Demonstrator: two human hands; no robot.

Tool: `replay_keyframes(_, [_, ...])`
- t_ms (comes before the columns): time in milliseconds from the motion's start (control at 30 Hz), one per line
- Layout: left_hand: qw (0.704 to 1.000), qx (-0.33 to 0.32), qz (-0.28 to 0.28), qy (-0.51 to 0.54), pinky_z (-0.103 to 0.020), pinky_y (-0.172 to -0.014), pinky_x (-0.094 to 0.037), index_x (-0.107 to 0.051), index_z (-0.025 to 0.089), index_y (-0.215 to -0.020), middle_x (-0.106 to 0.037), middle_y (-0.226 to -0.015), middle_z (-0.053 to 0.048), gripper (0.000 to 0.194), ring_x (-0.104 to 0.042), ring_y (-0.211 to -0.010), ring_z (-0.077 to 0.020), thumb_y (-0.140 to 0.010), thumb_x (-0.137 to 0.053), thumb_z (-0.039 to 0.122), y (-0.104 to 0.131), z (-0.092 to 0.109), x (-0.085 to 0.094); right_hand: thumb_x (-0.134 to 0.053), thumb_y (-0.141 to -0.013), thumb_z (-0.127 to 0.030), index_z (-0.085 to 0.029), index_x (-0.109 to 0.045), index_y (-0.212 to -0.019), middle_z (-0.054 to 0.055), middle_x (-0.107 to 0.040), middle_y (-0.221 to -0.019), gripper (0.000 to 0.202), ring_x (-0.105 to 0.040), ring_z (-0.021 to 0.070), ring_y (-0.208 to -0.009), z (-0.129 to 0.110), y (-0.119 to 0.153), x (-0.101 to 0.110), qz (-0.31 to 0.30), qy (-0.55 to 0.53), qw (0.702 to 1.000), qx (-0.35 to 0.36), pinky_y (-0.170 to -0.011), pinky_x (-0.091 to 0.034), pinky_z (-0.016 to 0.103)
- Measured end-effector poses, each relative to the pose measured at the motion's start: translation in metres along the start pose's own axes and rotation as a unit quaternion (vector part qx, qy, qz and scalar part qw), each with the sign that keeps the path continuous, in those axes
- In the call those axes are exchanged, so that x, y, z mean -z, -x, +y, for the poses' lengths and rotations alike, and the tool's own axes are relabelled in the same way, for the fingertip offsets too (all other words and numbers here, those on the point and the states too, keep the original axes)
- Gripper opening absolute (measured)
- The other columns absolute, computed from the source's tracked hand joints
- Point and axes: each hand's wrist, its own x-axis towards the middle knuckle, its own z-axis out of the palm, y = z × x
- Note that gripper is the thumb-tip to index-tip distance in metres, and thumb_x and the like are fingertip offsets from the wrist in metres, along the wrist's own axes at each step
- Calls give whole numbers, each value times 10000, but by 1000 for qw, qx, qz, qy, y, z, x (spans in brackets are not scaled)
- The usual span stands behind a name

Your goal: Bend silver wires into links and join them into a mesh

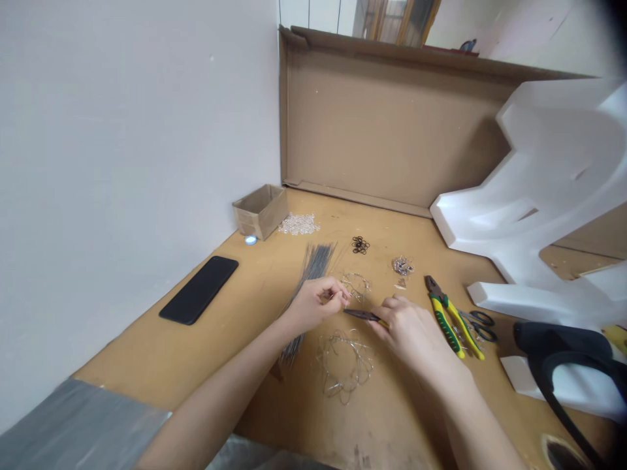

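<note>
- The left hand has its fingers pinched narrow, on what looks like a thin wire piece; it is very small from where I stand.
- The right hand holds the small pliers, with its fingers closed around the handles. The tip is just beside the left fingertips; whether it touches, I cannot tell.
- Under the left hand lies the bundle of straight wires, which comes out on both sides of the wrist.
- Just beyond the fingertips of both hands is a wire tangle on the table.
- Nearer to the person than the fingers lies a bent wire ring.
- Farther ahead of the fingers are black rings, and to the right of these, a metal heap.
- To the right of the right fingers lie the large pliers, and next to them the scissors.
- Well to the left of the left fingers lies a phone.
- Ahead and to the left of the left fingers stands a box, with pale bits beside it.
</note>
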Motion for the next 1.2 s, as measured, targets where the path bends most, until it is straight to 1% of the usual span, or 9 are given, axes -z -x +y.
replay_keyframes(467, [1000,-7,-1,16,-240,-666,-474,-555,126,-679,-634,-813,-68,122,-607,-761,-139,-781,-493,152,1,-3,0,-534,-827,-269,-178,-649,-731,40,-634,-686,176,-578,152,-634,-1,2,2,-20,9,1000,-1,-501,-279,241])
replay_keyframes(633, [998,0,-14,65,-258,-711,-459,-555,125,-665,-617,-815,-64,146,-592,-763,-136,-782,-516,204,-2,0,3,-539,-816,-259,-178,-640,-693,37,-621,-670,178,-570,142,-643,4,2,1,3,15,1000,-2,-492,-275,236])
replay_keyframes(700, [997,24,-33,71,-252,-722,-443,-562,123,-632,-604,-789,-49,171,-577,-748,-128,-762,-553,234,-5,2,9,-539,-814,-258,-180,-636,-680,35,-612,-663,183,-568,148,-667,8,2,1,21,26,999,-9,-493,-273,237])
replay_keyframes(767, [992,86,-68,60,-229,-651,-426,-583,124,-630,-578,-688,-14,175,-544,-639,-101,-733,-598,265,-7,1,16,-538,-814,-266,-180,-631,-661,33,-601,-647,199,-563,156,-678,12,4,1,37,40,998,-18,-502,-278,240])
replay_keyframes(833, [979,157,-98,82,-208,-570,-403,-602,131,-686,-553,-604,18,171,-502,-541,-77,-710,-631,297,-9,-3,22,-538,-813,-272,-178,-632,-652,36,-592,-636,209,-556,161,-683,15,5,2,47,48,998,-22,-520,-293,242])
replay_keyframes(867, [974,176,-105,101,-201,-549,-396,-607,132,-710,-544,-580,27,181,-486,-514,-68,-702,-642,309,-9,-5,24,-534,-815,-275,-178,-636,-651,37,-588,-629,216,-553,163,-683,16,5,2,51,48,997,-21,-528,-300,243])
replay_keyframes(1000, [959,192,-121,170,-189,-513,-404,-599,123,-734,-578,-626,2,228,-506,-538,-72,-686,-664,336,-10,-14,27,-510,-830,-288,-186,-656,-680,38,-577,-621,233,-549,162,-678,19,6,3,60,30,998,-11,-548,-322,248])
replay_keyframes(1067, [958,195,-125,170,-179,-490,-394,-595,117,-723,-598,-672,-17,233,-512,-552,-72,-695,-656,341,-10,-15,28,-505,-831,-292,-198,-666,-716,36,-583,-644,219,-553,162,-682,20,7,6,52,17,998,-11,-553,-336,248])
replay_keyframes(1200, [961,192,-139,145,-173,-481,-380,-586,120,-718,-585,-645,-5,214,-495,-531,-62,-729,-623,331,-10,-11,29,-510,-821,-287,-226,-679,-807,28,-602,-701,180,-571,161,-703,21,10,10,32,-34,999,-6,-567,-362,244])
